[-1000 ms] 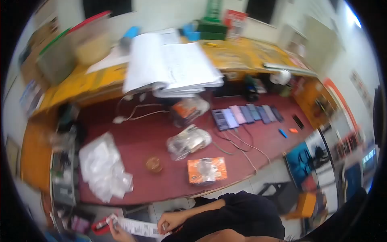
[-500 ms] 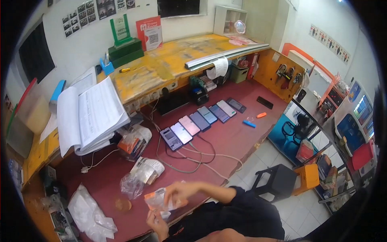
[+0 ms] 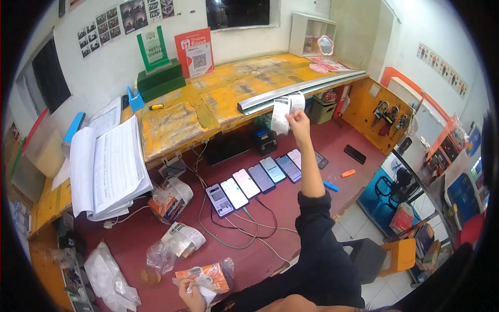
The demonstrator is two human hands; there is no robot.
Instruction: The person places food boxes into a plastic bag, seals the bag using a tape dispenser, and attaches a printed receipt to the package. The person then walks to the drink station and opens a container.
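Observation:
My right hand (image 3: 298, 126) is stretched out to the shelf's front edge, its fingers closed on a hanging strip of printed label paper (image 3: 281, 115). Close to my body, my left hand (image 3: 192, 297) is closed on a small white piece of paper (image 3: 207, 294). Just beyond it lies an orange box in clear plastic (image 3: 214, 275) on the red desktop. Below my right forearm runs a row of several phones (image 3: 246, 183), most with lit screens. A small black printer (image 3: 265, 140) stands under the shelf, left of the strip.
A thick open stack of papers (image 3: 112, 166) leans at the left. Another plastic-wrapped package (image 3: 171, 200), a crumpled wrapper with labels (image 3: 183, 239) and a white plastic bag (image 3: 106, 278) lie nearby. Cables (image 3: 249, 229) trail across the desktop. A metal bar (image 3: 301, 91) edges the yellow shelf.
My right hand has left the orange box, reached far forward and taken hold of the label strip. My left hand has shifted slightly left and down. The camera view has turned a little.

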